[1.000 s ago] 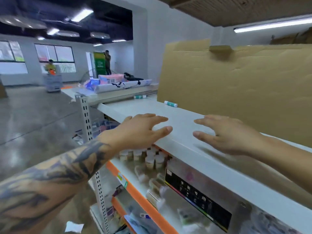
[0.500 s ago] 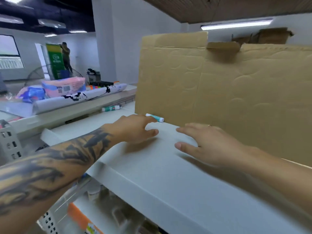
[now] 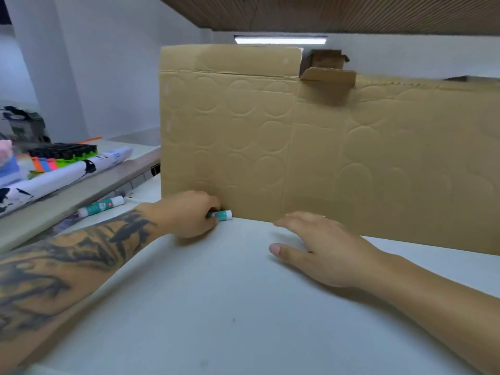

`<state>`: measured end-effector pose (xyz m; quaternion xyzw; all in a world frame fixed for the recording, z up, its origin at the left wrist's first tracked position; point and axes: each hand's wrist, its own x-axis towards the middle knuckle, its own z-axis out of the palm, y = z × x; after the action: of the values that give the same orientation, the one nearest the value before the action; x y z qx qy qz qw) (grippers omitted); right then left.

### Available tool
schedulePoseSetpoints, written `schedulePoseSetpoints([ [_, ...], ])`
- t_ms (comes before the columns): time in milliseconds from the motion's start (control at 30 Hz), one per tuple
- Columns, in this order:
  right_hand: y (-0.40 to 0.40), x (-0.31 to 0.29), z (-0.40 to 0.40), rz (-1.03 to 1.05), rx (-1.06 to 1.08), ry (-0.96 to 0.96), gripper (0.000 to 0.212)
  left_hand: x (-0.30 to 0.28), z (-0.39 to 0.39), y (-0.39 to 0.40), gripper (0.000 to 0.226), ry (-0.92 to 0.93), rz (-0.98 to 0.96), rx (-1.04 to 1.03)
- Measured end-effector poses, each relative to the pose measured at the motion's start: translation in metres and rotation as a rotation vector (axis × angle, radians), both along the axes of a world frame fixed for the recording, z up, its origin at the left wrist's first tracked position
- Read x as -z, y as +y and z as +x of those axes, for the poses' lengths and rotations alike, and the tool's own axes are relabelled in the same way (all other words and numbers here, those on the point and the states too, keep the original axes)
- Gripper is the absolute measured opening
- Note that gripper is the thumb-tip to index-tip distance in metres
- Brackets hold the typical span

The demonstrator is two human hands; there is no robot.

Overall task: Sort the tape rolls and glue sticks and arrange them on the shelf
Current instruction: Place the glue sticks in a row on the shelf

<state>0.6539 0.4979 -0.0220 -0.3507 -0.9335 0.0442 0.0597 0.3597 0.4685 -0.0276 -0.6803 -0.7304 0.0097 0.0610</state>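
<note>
A small green-and-white glue stick (image 3: 222,215) lies on the white shelf top (image 3: 230,307), right against the foot of a cardboard sheet. My left hand (image 3: 186,215) has its fingers curled round the stick's left end. My right hand (image 3: 322,253) rests flat on the shelf a little to the right, fingers straight, holding nothing. A second glue stick (image 3: 101,206) lies further left near the shelf's far edge. No tape rolls are in view.
A tall cardboard sheet (image 3: 311,147) stands upright along the back of the shelf. To the left, a lower surface carries rolled paper (image 3: 62,174), coloured markers (image 3: 59,158) and other goods. A ribbed ceiling panel (image 3: 324,12) hangs overhead.
The view has risen and closed in on the shelf top. My left hand reached forward and closed its fingers on the glue stick by the cardboard. My right hand stayed flat on the shelf.
</note>
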Motion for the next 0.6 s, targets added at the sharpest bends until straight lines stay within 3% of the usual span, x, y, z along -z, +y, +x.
schedulePoseSetpoints([
  [133,-0.006,-0.002,0.016,0.002,0.059,0.04,0.061,-0.004,0.012,-0.001,0.01,-0.09,-0.007,0.12],
  [267,-0.016,-0.008,0.058,0.029,0.106,0.153,0.055,-0.013,0.073,-0.006,0.012,-0.29,0.049,0.265],
  [467,-0.038,-0.012,0.167,0.019,0.165,0.623,0.023,-0.032,0.234,-0.011,0.009,-0.814,0.115,0.496],
  [600,-0.057,-0.016,0.277,0.096,0.258,0.85,0.007,-0.033,0.365,-0.016,0.011,-1.021,0.097,0.591],
])
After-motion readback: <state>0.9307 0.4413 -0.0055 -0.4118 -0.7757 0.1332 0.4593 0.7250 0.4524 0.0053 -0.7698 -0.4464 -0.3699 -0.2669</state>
